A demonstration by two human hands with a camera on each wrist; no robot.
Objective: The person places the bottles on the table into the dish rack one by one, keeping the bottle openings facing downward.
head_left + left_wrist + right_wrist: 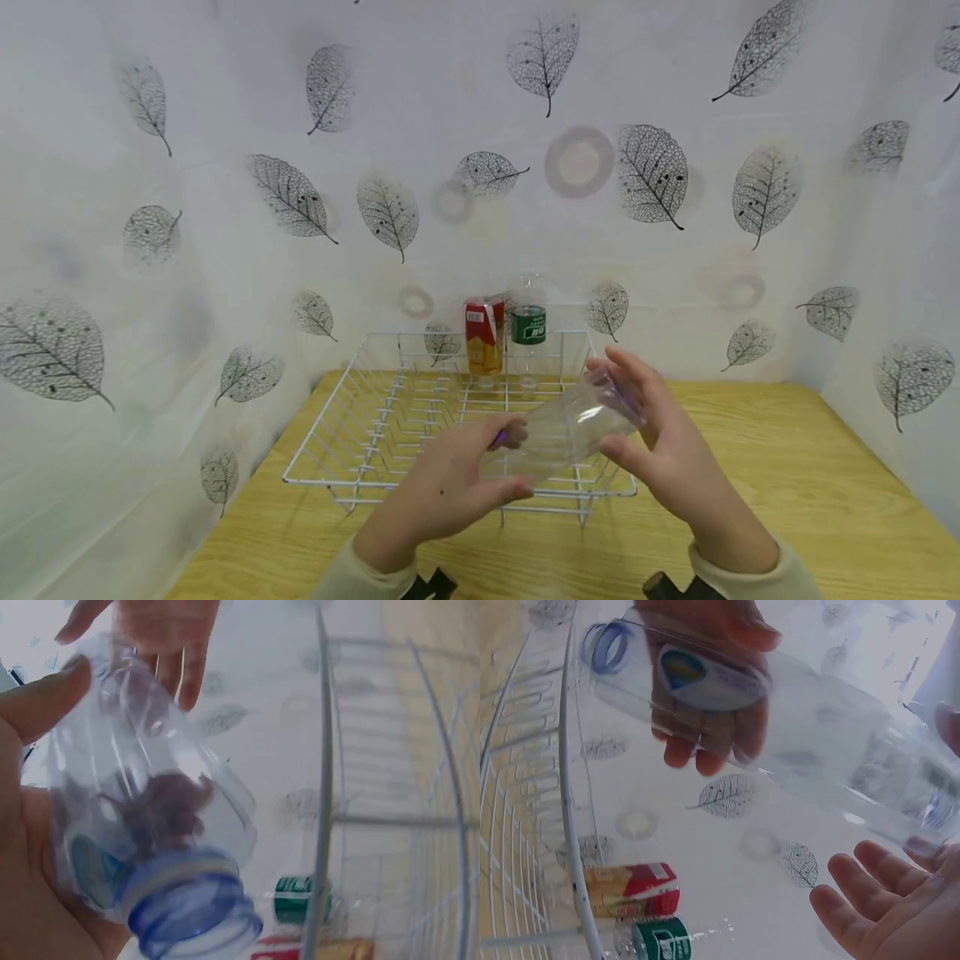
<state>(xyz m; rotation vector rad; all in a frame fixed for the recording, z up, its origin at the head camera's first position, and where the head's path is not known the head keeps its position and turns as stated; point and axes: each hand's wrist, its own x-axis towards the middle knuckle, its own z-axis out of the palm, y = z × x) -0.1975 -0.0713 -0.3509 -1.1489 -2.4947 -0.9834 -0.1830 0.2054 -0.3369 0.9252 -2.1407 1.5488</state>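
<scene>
Clear bottle point(566, 429) above wooden table point(787, 500)

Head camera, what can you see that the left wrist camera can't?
Only the head view shows the wooden table, both sleeves, and the whole white wire rack. Only the left wrist view shows the clear bottle's blue-ringed open neck close up. Both show the clear bottle held sideways between the left hand and right hand, plus the green-labelled bottle and the red and yellow carton beyond.
</scene>
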